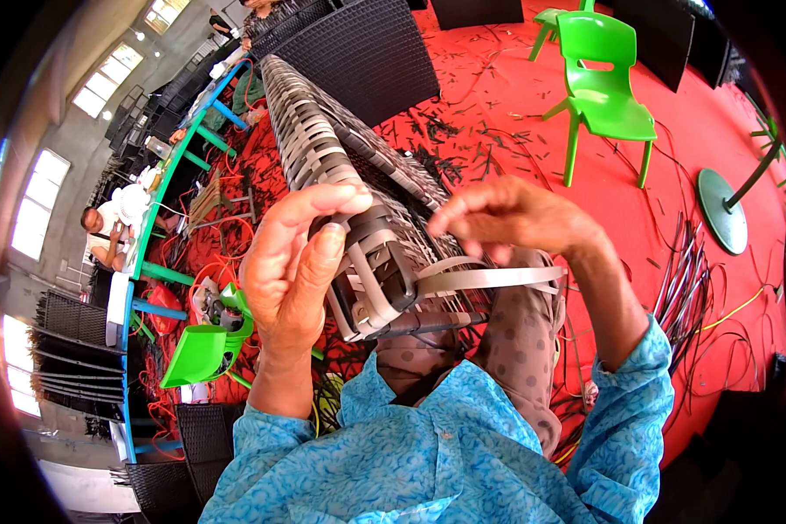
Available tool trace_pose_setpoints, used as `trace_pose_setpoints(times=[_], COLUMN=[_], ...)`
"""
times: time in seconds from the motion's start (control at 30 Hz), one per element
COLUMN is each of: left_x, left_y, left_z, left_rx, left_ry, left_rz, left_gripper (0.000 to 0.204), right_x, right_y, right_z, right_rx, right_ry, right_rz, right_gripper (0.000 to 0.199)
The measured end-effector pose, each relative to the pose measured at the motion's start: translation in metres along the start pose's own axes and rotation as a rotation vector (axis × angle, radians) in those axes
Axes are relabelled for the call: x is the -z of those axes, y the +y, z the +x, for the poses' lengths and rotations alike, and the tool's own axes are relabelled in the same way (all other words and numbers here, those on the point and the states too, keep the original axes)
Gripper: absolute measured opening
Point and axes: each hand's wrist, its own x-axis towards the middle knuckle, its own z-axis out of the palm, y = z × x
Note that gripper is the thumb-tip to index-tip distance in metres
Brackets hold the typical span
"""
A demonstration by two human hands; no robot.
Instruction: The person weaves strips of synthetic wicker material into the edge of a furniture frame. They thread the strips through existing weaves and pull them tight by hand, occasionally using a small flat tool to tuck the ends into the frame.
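A long woven wicker furniture frame [323,140], grey strips over a dark core, rises from my lap toward the top of the view. My left hand [293,266] wraps around its near end, thumb and fingers pressing the wound strips. My right hand [511,218] is to the right of the frame, fingers pinched on a flat grey plastic strip [489,279] that runs from the frame's end across to the right. My sleeves are blue patterned fabric, and my knees in dotted trousers show below the frame.
A red floor [533,105] littered with strip offcuts surrounds me. A green plastic chair [603,87] stands at upper right, a round dark stand base [720,210] at right, a small green chair [205,345] at lower left. Dark woven panels [367,44] lean behind. A person sits far left.
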Motion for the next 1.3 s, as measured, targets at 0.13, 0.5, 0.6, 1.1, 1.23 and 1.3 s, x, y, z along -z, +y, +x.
trace_pose_setpoints(times=[0.13,0.5,0.6,1.1,1.23,1.3], left_x=[0.000,0.005,0.007,0.019,0.019,0.019], left_y=[-0.001,-0.007,-0.007,-0.004,0.002,0.008], left_z=[-0.003,-0.006,-0.006,-0.009,-0.004,0.001], left_rx=[0.012,-0.049,-0.069,-0.096,-0.121,-0.094], left_ry=[0.020,0.033,0.023,-0.055,-0.127,-0.155], left_rz=[0.019,0.122,0.115,0.281,0.339,0.354], left_gripper=[0.024,0.015,0.013,0.010,0.010,0.010], right_x=[-0.016,-0.063,-0.059,-0.012,0.002,0.007], right_y=[0.021,0.028,0.029,-0.015,-0.021,-0.027], right_z=[0.035,0.058,0.056,0.048,0.041,0.033], right_rx=[0.117,0.201,0.159,0.134,0.050,-0.043], right_ry=[-0.056,-0.322,-0.355,-0.337,-0.225,-0.080], right_rz=[0.314,0.716,0.662,-0.145,-0.278,-0.353], right_gripper=[0.020,0.021,0.020,0.024,0.040,0.046])
